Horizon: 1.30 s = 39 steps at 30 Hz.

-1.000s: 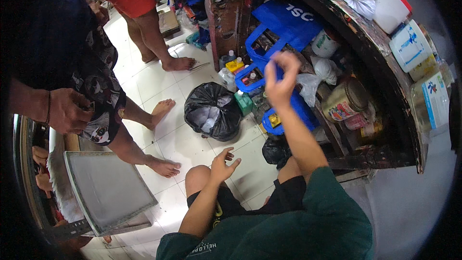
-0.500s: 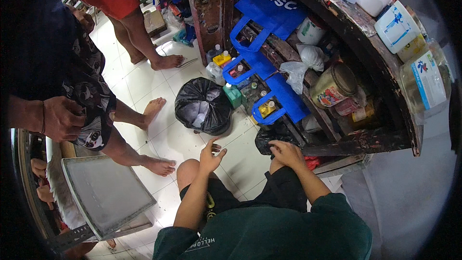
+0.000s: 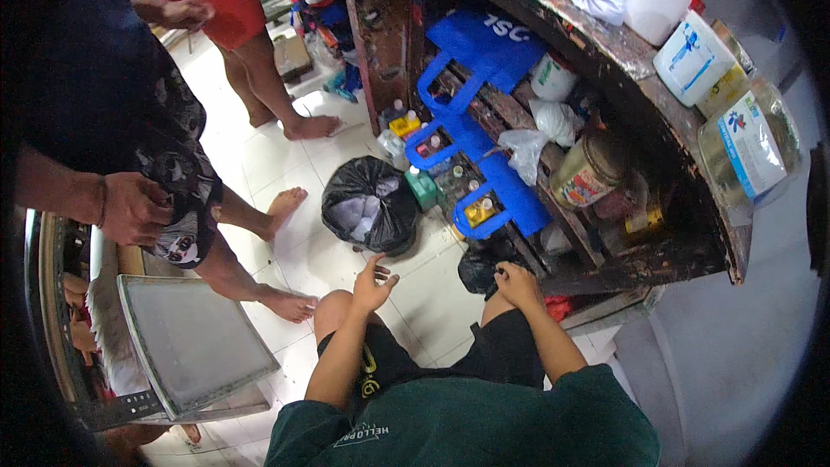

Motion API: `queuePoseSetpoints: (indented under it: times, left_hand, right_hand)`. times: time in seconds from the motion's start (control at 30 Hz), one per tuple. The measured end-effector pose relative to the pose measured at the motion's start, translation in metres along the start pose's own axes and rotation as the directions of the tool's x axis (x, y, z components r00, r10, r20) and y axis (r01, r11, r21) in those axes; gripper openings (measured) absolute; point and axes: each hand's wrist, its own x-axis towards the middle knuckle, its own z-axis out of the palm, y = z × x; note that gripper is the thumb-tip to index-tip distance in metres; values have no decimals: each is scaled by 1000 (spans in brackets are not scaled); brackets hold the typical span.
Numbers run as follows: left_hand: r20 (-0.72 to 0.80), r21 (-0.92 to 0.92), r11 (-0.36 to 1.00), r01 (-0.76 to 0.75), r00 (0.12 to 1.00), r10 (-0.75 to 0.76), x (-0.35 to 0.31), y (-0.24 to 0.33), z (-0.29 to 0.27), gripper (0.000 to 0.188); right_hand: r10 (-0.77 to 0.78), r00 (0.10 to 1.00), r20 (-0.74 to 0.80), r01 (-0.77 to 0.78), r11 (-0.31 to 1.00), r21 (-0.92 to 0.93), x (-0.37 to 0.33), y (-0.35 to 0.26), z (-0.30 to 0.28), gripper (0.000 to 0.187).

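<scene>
My left hand [image 3: 373,284] hovers over my left knee, thumb and fingers apart, holding nothing. My right hand [image 3: 518,284] is above my right knee with its fingers curled loosely together; I see nothing in them. Just beyond it, a small black plastic bag [image 3: 481,268] lies on the floor beside the shelf. A larger black plastic bag [image 3: 391,202] stands on the tiles ahead of my left hand, its top open on whitish contents. Neither hand touches this larger bag.
A dark wooden shelf [image 3: 666,251] curves along the right, holding blue bags [image 3: 501,175], a tin [image 3: 585,169] and white tubs [image 3: 689,57]. Small bottles, one green [image 3: 424,188], stand beside it. Two people stand barefoot at left, near a framed screen [image 3: 197,342].
My view has shifted slightly, and both hands keep nearly the same pose. A hand of the person in red shorts now shows at the upper left.
</scene>
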Motion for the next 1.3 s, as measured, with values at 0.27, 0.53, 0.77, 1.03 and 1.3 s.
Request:
queuePoseSetpoints:
  times: [0.27, 0.53, 0.77, 1.03, 1.3]
  left_hand:
    - [8, 145, 989, -41, 999, 40, 6, -4, 7, 63]
    - [-148, 42, 992, -121, 981, 126, 5, -11, 2, 59]
    - [-287, -73, 972, -222, 938, 193, 14, 6, -5, 47]
    - [-537, -112, 854, -508, 754, 378, 53, 183, -103, 40]
    - [-801, -111, 690, -715, 475, 363, 61, 377, -251, 89]
  right_hand:
    - [18, 999, 32, -18, 1000, -8, 2, 10, 8, 26]
    - [26, 996, 82, -23, 999, -38, 12, 12, 12, 27]
    - [53, 994, 95, -51, 998, -20, 8, -1, 2, 28]
    - [17, 996, 92, -15, 1000, -24, 9, 8, 11, 28]
    - [12, 995, 96, -9, 999, -36, 9, 18, 15, 31]
